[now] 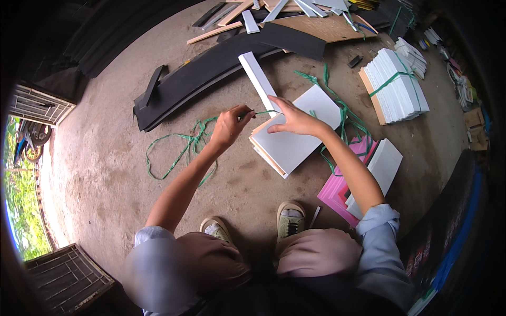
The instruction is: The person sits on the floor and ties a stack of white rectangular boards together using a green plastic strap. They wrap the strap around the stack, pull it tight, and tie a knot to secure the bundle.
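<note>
Crouching over a stack of white boards (295, 139) on a concrete floor (105, 158), a person handles green strapping (182, 145).

At frame centre, the left hand (229, 126) is closed, pinching the green strap pulled taut toward the stack. The right hand (292, 118) lies spread, fingers open, pressing flat on the top board. A tied bundle of boards (395, 87) sits at upper right, pink sheets (342, 184) at lower right.

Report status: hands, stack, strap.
Left hand pinching green strap. Right hand pressing down on white board stack. Long white strip lies against the stack's far edge.
</note>
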Motion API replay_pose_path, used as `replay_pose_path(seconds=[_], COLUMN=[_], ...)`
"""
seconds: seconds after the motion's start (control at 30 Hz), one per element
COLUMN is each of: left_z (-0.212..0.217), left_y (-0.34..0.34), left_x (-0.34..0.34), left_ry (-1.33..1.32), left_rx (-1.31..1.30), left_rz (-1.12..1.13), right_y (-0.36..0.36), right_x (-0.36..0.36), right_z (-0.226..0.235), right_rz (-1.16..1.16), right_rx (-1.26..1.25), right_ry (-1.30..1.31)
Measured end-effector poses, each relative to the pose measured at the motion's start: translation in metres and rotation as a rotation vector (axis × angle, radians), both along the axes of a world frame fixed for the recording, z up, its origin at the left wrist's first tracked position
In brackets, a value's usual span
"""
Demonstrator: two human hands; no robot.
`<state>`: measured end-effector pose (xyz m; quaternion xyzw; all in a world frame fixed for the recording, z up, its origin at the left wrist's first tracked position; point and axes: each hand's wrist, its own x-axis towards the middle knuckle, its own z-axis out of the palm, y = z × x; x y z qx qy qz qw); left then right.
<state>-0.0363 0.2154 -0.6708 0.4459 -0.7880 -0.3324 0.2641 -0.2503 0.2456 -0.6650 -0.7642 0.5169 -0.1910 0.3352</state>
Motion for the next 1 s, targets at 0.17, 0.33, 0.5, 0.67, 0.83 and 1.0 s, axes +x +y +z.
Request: replay_pose_path(seconds=[0.17, 0.33, 0.5, 0.67, 0.83, 1.0], left_z=[0.005, 0.007, -0.017, 0.016, 0.022, -0.028], left_y=[-0.005, 0.003, 0.018, 0.033, 0.029, 0.056], left_x=[0.056, 0.211, 0.254, 0.202, 0.192, 0.347], left_ry=[0.169, 0.383, 0.144, 0.009, -0.149, -0.246], left_rx=[-0.244, 0.209, 0.042, 0.015, 0.041, 0.161], left_rz=[0.294, 0.361, 0.345, 0.135, 0.053, 0.377], right_y=[-0.035, -0.074, -0.121, -0.061, -0.040, -0.106], right_x=[0.042, 0.014, -0.131, 0.087, 0.198, 0.103], right_z=[0.014, 0.050, 0.018, 0.001, 0.040, 0.050], right_rz=[0.052, -0.283, -0.899, -0.158, 0.394, -0.156], right_rx=[0.430, 0.173, -0.028, -0.320, 0.731, 0.226], right_ry=[-0.487, -0.761, 0.110, 0.395, -0.129, -0.438])
